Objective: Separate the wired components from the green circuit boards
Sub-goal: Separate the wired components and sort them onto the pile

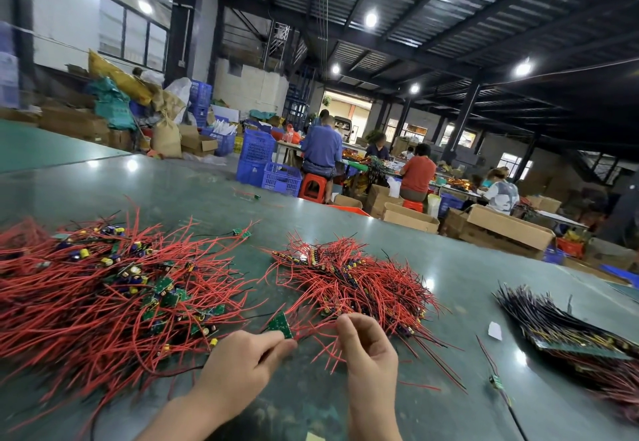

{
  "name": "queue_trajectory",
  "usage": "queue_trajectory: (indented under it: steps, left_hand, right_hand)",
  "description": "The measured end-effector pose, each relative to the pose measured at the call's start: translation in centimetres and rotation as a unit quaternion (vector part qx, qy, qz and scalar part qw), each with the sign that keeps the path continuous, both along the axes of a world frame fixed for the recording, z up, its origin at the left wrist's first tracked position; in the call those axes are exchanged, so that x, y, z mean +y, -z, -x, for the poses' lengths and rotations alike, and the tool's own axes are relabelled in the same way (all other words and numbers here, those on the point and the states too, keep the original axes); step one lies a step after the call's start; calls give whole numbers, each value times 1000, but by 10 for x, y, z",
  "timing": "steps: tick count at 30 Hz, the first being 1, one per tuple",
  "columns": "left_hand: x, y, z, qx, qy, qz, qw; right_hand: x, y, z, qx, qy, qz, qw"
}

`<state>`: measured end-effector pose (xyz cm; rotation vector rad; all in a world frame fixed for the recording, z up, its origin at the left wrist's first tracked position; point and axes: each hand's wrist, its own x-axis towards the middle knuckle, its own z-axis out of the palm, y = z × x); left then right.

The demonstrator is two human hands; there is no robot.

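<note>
Head view, and both hands are low over the green table (449, 288), right between the two red tangles. The left hand (238, 361) pinches a small green circuit board (281, 326) at its fingertips, red leads trailing off it toward the middle heap of red wires (349, 281). The right hand (371, 350) has its fingers curled up close beside; it looks pinched on a thin red lead, though I cannot tell for sure. So this reads as the pull-apart step on one board, with the big pile of wired boards (103, 288) at the left still to work through. Next up, a firm hold on the board and a steady tug on the lead, away from it. A dark-wired stack (567, 326) lies at the right. No readable writing or brand anywhere.
</note>
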<state>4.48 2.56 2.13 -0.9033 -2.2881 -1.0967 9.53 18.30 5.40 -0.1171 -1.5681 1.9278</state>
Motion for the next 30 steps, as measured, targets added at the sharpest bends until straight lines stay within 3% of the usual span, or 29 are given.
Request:
queue_trajectory:
  steps: [3, 9, 11, 15, 17, 19, 24, 27, 30]
  left_hand:
    - [3, -4, -1, -114, 50, -131, 983]
    - [-4, -25, 13, -272, 65, -383, 881]
    - [-7, -27, 18, -294, 68, -453, 839]
    - [-10, -27, 20, -342, 141, -593, 715]
    - [-9, -24, 21, -347, 154, -615, 691]
    - [-7, -23, 20, -335, 143, -624, 691]
    - [-3, -25, 13, -273, 113, -611, 734]
    - [8, -19, 6, -309, 115, -590, 737]
    - [22, -11, -3, -358, 126, -559, 737]
  right_hand:
    - [3, 0, 2, 12, -9, 18, 1000]
    - [-4, 1, -1, -26, -76, -4, 997]
    - [-9, 2, 1, -47, -137, -29, 989]
    - [-18, 3, -1, -95, -297, -57, 948]
    - [-21, 3, -6, -128, -370, -77, 917]
    - [-23, 3, -8, -157, -387, -112, 902]
    - [-18, 13, 4, -199, -162, -247, 934]
    - [-17, 12, 4, -184, -152, -312, 920]
    - [-18, 15, 5, -163, -133, -296, 932]
